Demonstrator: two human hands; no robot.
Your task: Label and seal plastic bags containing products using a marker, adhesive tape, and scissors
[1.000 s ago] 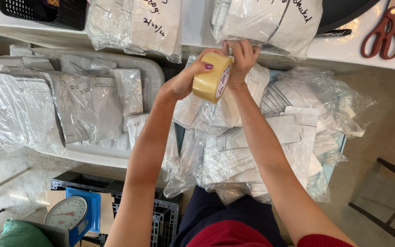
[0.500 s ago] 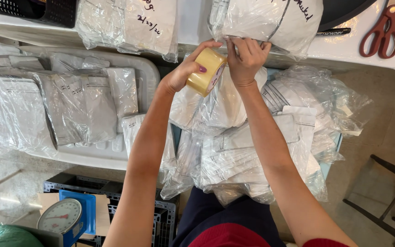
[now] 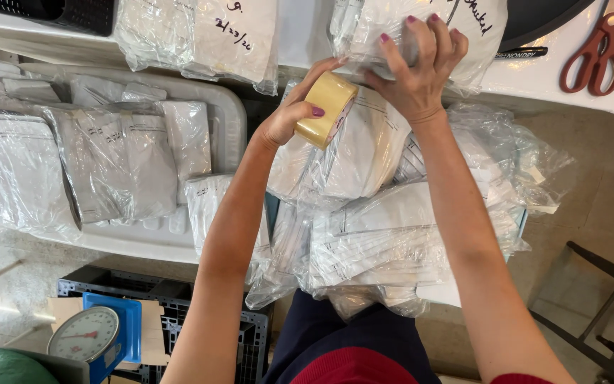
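Right hand (image 3: 417, 67) risen onto bagged bundle (image 3: 456, 35), scissors (image 3: 591, 50) nearby

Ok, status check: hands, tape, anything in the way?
Left hand grips tape roll. Right hand pressed on plastic-wrapped bundle at table edge. Scissors lie clear, off to the right.

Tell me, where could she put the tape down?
Bare white table lies between the bag under her right hand and the scissors. A thinner strip separates the two bags on the table. The tray and lap are packed with bags.
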